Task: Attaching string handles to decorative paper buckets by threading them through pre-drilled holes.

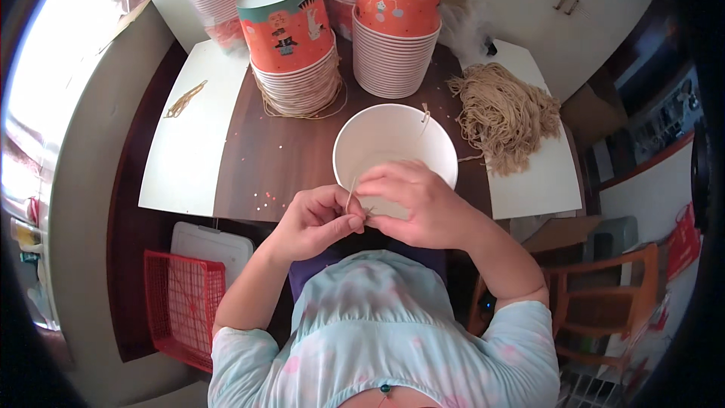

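Observation:
In front of me on the table stands a white paper bucket (396,125), its open mouth facing up. A short piece of tan twine (425,115) is knotted at its far rim. At the near rim, my left hand (321,219) pinches another thin strand of twine (350,195) between thumb and forefinger. My right hand (423,208) reaches over the near rim from the right, fingers bent and thumb close to the left fingertips. Its fingers seem to grip the same twine, whose small end shows between the hands. The near rim is partly hidden by the hands.
Two stacks of orange-printed paper buckets, the left stack (283,30) draped with twine and the right stack (396,53), stand behind. A heap of tan twine (510,113) lies right. Loose strands (185,98) lie left. A red basket (185,302) and wooden chair (604,298) are below.

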The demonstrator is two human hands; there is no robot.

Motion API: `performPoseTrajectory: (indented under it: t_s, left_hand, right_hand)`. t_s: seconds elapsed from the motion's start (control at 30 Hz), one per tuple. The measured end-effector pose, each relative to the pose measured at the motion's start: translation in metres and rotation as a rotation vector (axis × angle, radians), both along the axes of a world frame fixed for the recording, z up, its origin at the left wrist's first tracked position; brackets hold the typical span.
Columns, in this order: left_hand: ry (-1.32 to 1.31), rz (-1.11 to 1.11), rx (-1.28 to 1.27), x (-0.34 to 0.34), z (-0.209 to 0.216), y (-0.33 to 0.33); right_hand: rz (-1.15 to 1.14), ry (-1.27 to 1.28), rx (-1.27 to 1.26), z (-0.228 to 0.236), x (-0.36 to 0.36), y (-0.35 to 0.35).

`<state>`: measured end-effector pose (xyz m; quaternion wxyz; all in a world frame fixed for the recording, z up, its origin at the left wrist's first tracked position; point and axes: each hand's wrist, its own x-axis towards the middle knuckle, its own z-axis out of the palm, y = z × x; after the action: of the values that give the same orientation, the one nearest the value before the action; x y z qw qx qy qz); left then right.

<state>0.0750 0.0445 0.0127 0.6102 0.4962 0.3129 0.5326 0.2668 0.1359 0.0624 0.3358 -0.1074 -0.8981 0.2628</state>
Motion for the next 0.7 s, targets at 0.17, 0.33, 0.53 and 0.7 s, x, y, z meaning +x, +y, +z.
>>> performPoseTrajectory:
  t_s: [0.17, 0.33, 0.53, 0.7]
  left_hand:
    - [0.272, 0.271, -0.020, 0.004, 0.009, -0.009]
    - [0.855, 0.683, 0.412, 0.027, 0.016, -0.030]
    - [0.733, 0.798, 0.287, 0.037, -0.001, -0.042]
    - [-0.060, 0.646, -0.163, 0.041, -0.018, -0.035]
  right_hand:
    - [-0.063, -0.087, 0.146, -0.004, 0.004, -0.010]
    - [-0.239, -0.106, 0.246, -0.007, 0.007, -0.053]
    - [-0.401, -0.082, 0.159, -0.039, -0.004, -0.079]
    - [-0.444, 0.036, 0.167, -0.055, -0.019, -0.058]
